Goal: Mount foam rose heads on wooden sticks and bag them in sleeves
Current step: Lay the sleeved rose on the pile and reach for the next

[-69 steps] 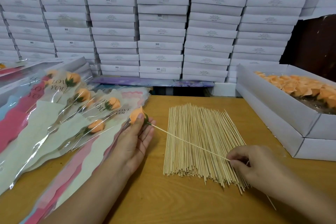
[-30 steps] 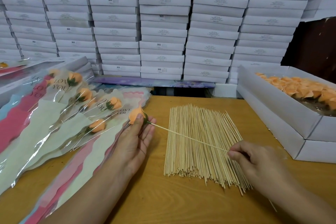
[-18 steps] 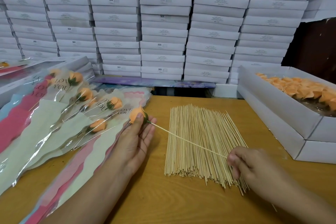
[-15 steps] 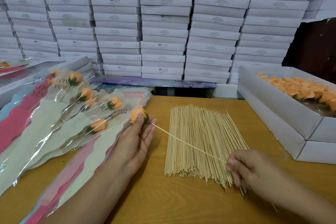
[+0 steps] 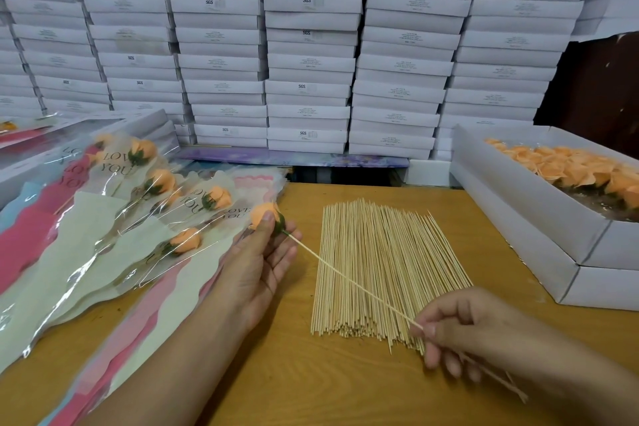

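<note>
Slanting from upper left to lower right, stick (image 5: 349, 282); left hand (image 5: 257, 261) pinches rose head (image 5: 264, 214), right hand (image 5: 460, 328) pinches lower end.

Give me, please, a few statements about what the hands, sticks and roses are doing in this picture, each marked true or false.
1. The left hand holds an orange rose head mounted on a stick. True.
2. The right hand is empty. False: it pinches the stick's lower end.
3. The loose sticks lie in a pile on the table. True.
4. The open box on the right holds pink roses. False: they are orange.
</note>
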